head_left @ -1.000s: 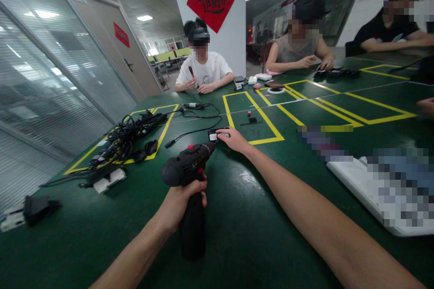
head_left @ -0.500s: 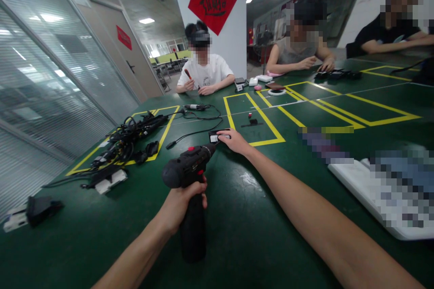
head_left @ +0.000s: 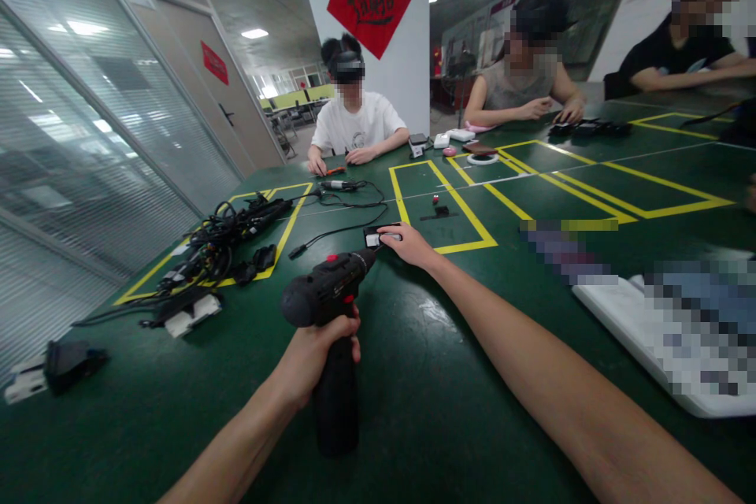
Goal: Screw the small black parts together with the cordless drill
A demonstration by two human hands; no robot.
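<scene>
My left hand (head_left: pixel 316 354) is wrapped round the grip of a black cordless drill (head_left: pixel 327 307) with red trim, its nose pointing away from me. The drill's tip sits against a small black device with a white label (head_left: pixel 374 237) on the green table (head_left: pixel 425 378). My right hand (head_left: pixel 407 244) reaches across and presses down on that device, fingers lying over its right end. Both arms stretch forward from the bottom of the view.
A tangle of black cables and adapters (head_left: pixel 227 236) lies in a yellow-taped box at left. More black-and-white parts (head_left: pixel 53 366) sit at the near left. A white board (head_left: pixel 655 331) lies at right. Three people sit along the far side.
My hands and the drill have stayed put. The person in white across the table has lowered a hand and laid an orange-handled tool on the table.
</scene>
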